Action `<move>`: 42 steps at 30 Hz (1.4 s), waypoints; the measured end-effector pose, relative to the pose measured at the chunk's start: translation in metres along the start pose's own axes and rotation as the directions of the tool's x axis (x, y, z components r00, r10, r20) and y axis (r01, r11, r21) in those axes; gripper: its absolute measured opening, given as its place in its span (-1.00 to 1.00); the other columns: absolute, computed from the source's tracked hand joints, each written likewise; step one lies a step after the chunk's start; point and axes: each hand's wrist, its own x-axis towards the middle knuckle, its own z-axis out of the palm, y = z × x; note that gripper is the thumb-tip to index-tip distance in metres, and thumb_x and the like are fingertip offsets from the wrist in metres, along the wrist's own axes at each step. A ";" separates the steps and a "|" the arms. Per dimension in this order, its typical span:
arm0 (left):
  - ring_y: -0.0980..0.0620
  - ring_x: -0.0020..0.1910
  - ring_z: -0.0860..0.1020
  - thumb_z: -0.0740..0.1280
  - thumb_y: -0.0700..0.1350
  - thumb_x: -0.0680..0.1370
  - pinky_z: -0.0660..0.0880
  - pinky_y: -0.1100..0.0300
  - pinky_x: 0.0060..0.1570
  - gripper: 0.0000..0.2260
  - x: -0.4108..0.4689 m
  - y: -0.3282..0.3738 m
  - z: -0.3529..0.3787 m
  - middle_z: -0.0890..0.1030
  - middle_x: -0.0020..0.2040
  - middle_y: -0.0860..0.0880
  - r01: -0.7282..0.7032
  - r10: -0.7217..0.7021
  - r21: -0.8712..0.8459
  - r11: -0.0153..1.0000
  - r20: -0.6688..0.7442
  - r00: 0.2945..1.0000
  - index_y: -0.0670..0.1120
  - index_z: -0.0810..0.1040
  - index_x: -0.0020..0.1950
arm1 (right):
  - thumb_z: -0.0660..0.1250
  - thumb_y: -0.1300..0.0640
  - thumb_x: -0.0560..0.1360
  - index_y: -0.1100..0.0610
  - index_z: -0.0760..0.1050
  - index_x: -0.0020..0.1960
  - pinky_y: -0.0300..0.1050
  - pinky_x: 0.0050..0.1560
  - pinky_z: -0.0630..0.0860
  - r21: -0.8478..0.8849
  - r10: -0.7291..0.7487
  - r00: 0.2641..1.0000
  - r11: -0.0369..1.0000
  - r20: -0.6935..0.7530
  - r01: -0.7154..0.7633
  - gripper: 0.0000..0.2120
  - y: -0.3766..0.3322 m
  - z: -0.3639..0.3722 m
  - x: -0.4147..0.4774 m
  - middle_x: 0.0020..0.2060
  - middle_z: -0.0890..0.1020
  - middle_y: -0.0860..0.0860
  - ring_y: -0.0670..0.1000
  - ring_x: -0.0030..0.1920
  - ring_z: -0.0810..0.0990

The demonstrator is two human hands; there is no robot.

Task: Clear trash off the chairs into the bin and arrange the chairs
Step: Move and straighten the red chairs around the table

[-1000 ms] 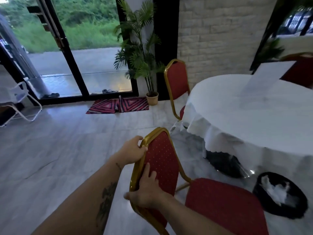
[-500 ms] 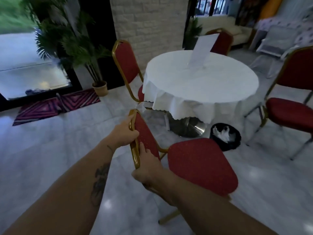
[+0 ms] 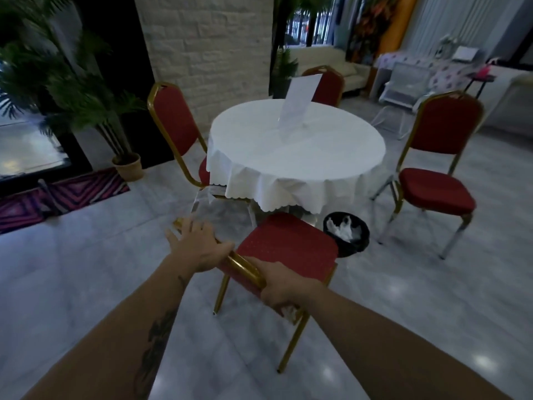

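Directly in front of me stands a red chair (image 3: 288, 249) with a gold frame, its seat pointing at the round white-clothed table (image 3: 297, 151). My left hand (image 3: 199, 246) lies over the top rail of its backrest, fingers spread along the gold tube. Lower on the backrest's right side, my right hand (image 3: 279, 287) grips the frame. A black bin (image 3: 364, 237) with white crumpled trash inside sits on the floor just right of the seat, by the table's edge. The seat is bare.
Three more red chairs stand around the table: a left chair (image 3: 173, 122), a far chair (image 3: 328, 85) and a right chair (image 3: 438, 192) set apart from it. A white card (image 3: 300, 102) stands on the table. A potted palm (image 3: 127, 166) and a striped mat (image 3: 66, 194) are at left.
The chair has swung round so its seat now faces the table and sits closer to it. My view has turned right. Both hands stayed on the backrest.
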 end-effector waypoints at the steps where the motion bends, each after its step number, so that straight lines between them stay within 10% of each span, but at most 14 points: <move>1: -0.21 0.50 0.15 0.17 0.37 0.43 0.03 -0.33 0.43 -0.44 0.002 0.001 -0.001 0.33 0.44 -0.14 -0.047 0.048 -0.046 0.998 0.031 0.998 -0.01 0.45 0.20 | 0.35 0.33 0.45 -0.22 0.15 0.55 -0.19 -0.20 0.48 -0.003 0.012 1.000 1.000 -0.017 -0.012 -0.18 0.008 -0.007 0.000 0.03 0.51 -0.03 0.01 -0.06 0.53; 5: -0.13 0.35 0.32 0.15 0.45 0.28 0.27 -0.19 0.36 -0.38 0.015 0.001 -0.002 0.45 0.23 -0.01 -0.230 0.234 -0.047 0.972 0.104 0.967 0.10 0.44 0.18 | 0.31 0.29 0.44 -0.25 0.33 0.44 -0.07 -0.09 0.54 -0.046 0.063 0.995 0.997 -0.073 -0.066 -0.32 0.041 -0.038 0.003 0.05 0.55 -0.01 0.09 0.03 0.58; 9: -0.08 0.14 0.48 0.31 0.15 0.49 0.35 0.00 0.24 -0.75 0.034 0.030 0.006 0.54 0.06 -0.01 -0.324 0.324 -0.037 0.945 -0.008 0.946 0.05 0.52 0.08 | 0.27 0.29 0.40 -0.16 0.39 0.34 -0.02 -0.12 0.54 -0.111 0.087 0.981 0.988 -0.172 -0.107 -0.41 0.075 -0.061 0.011 0.06 0.56 0.06 0.15 0.01 0.59; 20: -0.09 0.07 0.50 0.34 0.06 0.55 0.44 -0.04 0.19 -0.87 0.090 0.131 0.019 0.55 0.05 -0.02 -0.259 0.257 -0.013 0.966 -0.072 0.964 0.05 0.50 0.04 | 0.30 0.32 0.37 0.02 0.25 -0.05 -0.04 -0.19 0.38 -0.259 0.015 0.949 0.961 -0.316 -0.101 -0.68 0.168 -0.132 0.039 -0.12 0.44 0.02 0.10 -0.11 0.48; 31: -0.16 0.11 0.48 0.28 0.13 0.57 0.46 -0.14 0.15 -0.76 0.114 0.214 0.045 0.55 0.09 -0.06 -0.235 0.235 0.021 0.972 -0.027 0.972 0.04 0.46 0.16 | 0.30 0.32 0.42 0.09 0.44 0.04 -0.17 -0.36 0.29 -0.220 0.070 0.950 0.965 -0.305 -0.142 -0.76 0.243 -0.196 0.043 -0.12 0.50 0.02 0.03 -0.14 0.46; 42: -0.18 0.14 0.45 0.29 0.10 0.58 0.43 -0.27 0.16 -0.84 0.108 0.236 0.048 0.39 -0.04 0.02 -0.246 0.245 0.003 0.969 0.058 0.968 0.07 0.37 0.02 | 0.28 0.33 0.41 0.10 0.50 0.20 0.01 -0.04 0.56 -0.263 0.138 0.918 0.933 -0.371 -0.246 -0.62 0.260 -0.195 0.031 -0.03 0.55 0.05 0.08 -0.06 0.52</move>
